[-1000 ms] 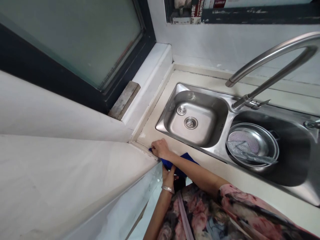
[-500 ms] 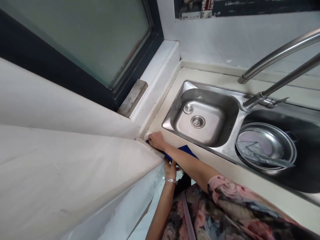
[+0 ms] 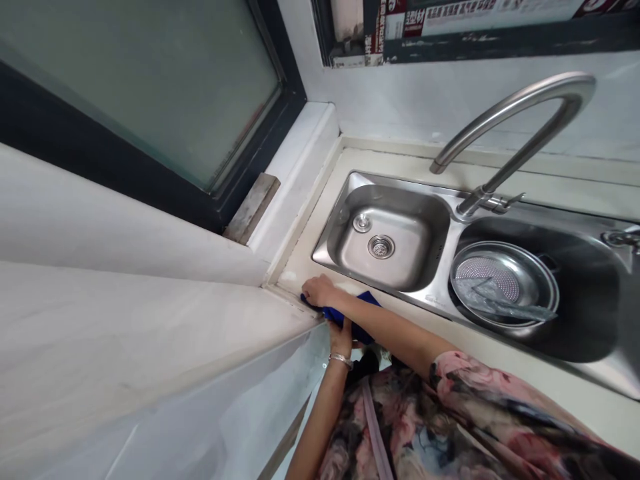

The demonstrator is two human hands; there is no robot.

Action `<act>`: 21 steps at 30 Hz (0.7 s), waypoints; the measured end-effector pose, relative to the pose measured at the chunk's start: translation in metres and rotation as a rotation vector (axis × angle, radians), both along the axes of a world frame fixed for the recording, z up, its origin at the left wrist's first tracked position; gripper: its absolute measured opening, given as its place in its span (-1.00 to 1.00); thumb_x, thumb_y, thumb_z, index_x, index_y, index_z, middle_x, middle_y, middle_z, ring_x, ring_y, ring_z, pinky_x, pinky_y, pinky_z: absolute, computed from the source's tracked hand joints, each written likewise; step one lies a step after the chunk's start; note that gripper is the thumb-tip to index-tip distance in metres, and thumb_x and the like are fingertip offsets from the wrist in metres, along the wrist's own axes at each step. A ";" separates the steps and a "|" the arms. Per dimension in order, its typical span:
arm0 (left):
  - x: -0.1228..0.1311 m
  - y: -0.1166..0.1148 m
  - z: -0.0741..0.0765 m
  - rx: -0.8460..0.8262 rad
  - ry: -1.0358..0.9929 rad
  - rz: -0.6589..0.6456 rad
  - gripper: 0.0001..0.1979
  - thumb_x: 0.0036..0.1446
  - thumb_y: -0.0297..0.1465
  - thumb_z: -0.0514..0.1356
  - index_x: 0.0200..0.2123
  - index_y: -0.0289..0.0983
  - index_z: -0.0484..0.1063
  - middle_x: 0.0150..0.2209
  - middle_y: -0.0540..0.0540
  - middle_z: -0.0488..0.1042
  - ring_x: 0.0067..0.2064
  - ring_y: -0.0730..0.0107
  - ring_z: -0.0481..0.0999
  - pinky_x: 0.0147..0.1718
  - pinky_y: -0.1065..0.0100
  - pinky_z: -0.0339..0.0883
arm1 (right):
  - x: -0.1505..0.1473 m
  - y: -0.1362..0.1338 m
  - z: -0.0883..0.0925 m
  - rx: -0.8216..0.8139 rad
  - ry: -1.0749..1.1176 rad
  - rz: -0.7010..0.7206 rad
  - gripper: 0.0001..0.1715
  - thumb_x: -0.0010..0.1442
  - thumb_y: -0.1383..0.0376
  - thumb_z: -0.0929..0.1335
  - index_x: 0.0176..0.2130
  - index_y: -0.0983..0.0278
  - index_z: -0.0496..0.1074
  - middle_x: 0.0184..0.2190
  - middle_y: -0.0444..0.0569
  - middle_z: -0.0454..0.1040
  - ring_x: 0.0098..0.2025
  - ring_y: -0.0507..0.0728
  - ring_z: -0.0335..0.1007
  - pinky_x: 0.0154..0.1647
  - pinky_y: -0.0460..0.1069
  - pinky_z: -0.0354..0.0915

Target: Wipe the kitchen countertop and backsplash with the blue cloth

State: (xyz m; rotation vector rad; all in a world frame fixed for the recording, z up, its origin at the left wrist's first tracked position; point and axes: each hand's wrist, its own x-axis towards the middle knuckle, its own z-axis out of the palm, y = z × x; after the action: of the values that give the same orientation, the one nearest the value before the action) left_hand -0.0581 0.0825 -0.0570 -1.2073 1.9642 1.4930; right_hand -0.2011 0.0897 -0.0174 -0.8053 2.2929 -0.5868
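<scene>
- At the counter's left corner, beside the wall, my right hand (image 3: pixel 320 291) pressed down on a blue cloth (image 3: pixel 345 315), fingers curled over its far end.
- Blue cloth lay on the beige countertop (image 3: pixel 500 363), in front of the small sink basin (image 3: pixel 387 233), and ran off the counter's front edge.
- My left hand (image 3: pixel 341 339) came up from below the edge, bracelet (image 3: pixel 341 361) on the wrist, touching the cloth's hanging part; I could not tell whether it gripped the cloth or only touched it.
- Right forearm crossed over the cloth, so most of it was hidden.
- Small basin held a drain strainer (image 3: pixel 381 247); nothing else in it.
- Large basin (image 3: pixel 585 313) to the right held a steel colander (image 3: pixel 503 283) with a clear plastic piece lying across it.
- Curved steel faucet (image 3: pixel 505 113) stood between the two basins.
- Printed packages (image 3: pixel 440 13) sat on the ledge above the back wall; red and black writing there, too small and cropped for me to read.
- Frosted window (image 3: pixel 150 73) in a dark frame stood at the left.
</scene>
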 end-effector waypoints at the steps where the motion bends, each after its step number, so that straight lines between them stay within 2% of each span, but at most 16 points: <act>1: 0.001 0.002 0.001 0.028 0.002 0.007 -0.09 0.20 -0.05 0.26 0.45 -0.28 -0.05 0.24 -0.45 0.43 -0.18 0.10 0.67 -0.64 0.36 0.47 | 0.002 0.004 0.000 0.001 0.002 0.004 -0.76 0.21 0.42 0.34 -0.19 0.25 0.59 -0.05 0.04 0.65 0.06 0.19 0.52 -0.04 0.03 0.21; 5: 0.006 0.012 0.007 0.055 0.023 -0.002 -0.08 0.16 -0.01 0.30 0.42 -0.29 0.03 0.20 -0.46 0.46 -0.20 0.11 0.66 -0.65 0.36 0.47 | 0.008 0.018 -0.002 0.000 0.015 0.008 -0.76 0.20 0.41 0.34 -0.19 0.23 0.60 -0.05 0.02 0.65 0.03 0.18 0.53 -0.08 0.02 0.22; 8: 0.009 0.020 0.011 0.035 0.034 -0.014 -0.07 0.12 0.02 0.33 0.40 -0.27 0.08 0.26 -0.46 0.40 -0.20 0.13 0.66 -0.67 0.39 0.44 | 0.012 0.027 -0.003 -0.001 0.018 0.012 -0.75 0.16 0.42 0.36 -0.21 0.21 0.61 -0.09 0.01 0.66 -0.02 0.17 0.55 -0.10 0.00 0.23; 12: 0.012 0.027 0.010 0.058 0.055 0.000 -0.04 0.14 -0.04 0.32 0.44 -0.25 -0.03 0.32 -0.46 0.34 -0.22 0.13 0.66 -0.68 0.37 0.43 | 0.014 0.038 -0.002 -0.014 0.016 0.029 -0.75 0.09 0.46 0.39 -0.26 0.20 0.62 -0.15 0.00 0.68 -0.06 0.16 0.57 -0.15 -0.01 0.22; 17: 0.014 0.030 0.006 0.049 0.098 0.021 0.03 0.13 -0.06 0.33 0.47 -0.21 -0.16 0.28 -0.44 0.39 -0.22 0.13 0.66 -0.64 0.32 0.48 | 0.019 0.055 -0.008 -0.053 0.021 0.007 -0.81 0.11 0.42 0.39 -0.33 0.20 0.63 -0.19 -0.04 0.69 -0.09 0.14 0.56 -0.20 -0.02 0.19; 21: 0.014 0.032 0.007 0.027 0.070 0.017 -0.06 0.21 -0.11 0.27 0.47 -0.24 -0.17 0.28 -0.45 0.38 -0.24 0.16 0.67 -0.61 0.31 0.50 | 0.029 0.065 -0.017 -0.111 0.057 -0.086 -0.76 0.19 0.33 0.37 -0.16 0.20 0.61 -0.07 -0.03 0.67 0.00 0.13 0.52 -0.08 -0.02 0.18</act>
State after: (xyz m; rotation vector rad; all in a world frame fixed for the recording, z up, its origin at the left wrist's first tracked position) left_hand -0.0441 0.1148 -0.0498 -1.1781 1.9772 1.5854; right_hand -0.1717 0.1547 -0.0349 -0.7870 2.3737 -0.7442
